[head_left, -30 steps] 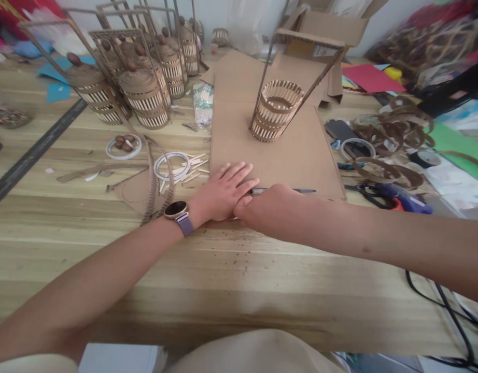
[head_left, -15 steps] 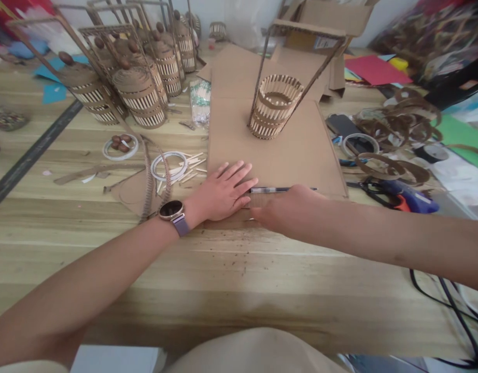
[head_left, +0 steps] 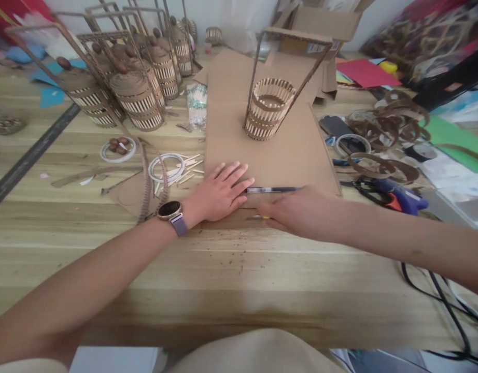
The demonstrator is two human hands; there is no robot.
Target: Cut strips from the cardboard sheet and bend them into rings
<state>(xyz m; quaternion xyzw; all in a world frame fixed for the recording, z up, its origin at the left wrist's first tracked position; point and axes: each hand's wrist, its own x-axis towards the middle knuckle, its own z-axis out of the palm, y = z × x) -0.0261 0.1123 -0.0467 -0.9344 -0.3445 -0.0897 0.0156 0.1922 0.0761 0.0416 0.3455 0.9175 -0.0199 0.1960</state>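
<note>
Beneath the left hand, cardboard.

Head view, one: from above and behind the fingers, facing forward and down; middle range, table around them.

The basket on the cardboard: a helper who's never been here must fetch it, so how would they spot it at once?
Find the large cardboard sheet under the left hand. Farther back on it stands a round slatted basket with a tall handle. Unlike the lidded baskets to the left, its top is open.
</note>
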